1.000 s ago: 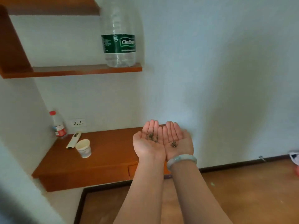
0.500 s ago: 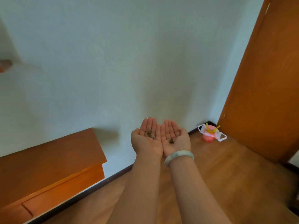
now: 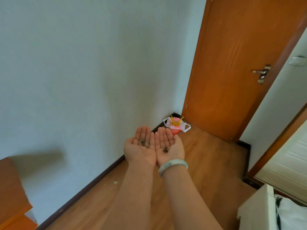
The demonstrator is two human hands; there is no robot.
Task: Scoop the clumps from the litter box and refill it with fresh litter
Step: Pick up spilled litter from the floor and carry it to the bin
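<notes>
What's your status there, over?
Left hand and right hand open, palms up, side by side. Dark clumps on each palm. Pink bin ahead in the corner by the door; nothing seen blocking the way.

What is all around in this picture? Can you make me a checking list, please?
Surface: wooden floor.
Job's things: dark clumps on the left palm, one more clump on the right palm; litter box not seen.
Clutter: small pale scrap on the floor.
Grips: left hand and right hand open, palms up, edges touching; pale bracelet on the right wrist.
Cables: nothing seen.
Surroundings: pink bin in the corner, wooden door beside it, white box at lower right.
</notes>
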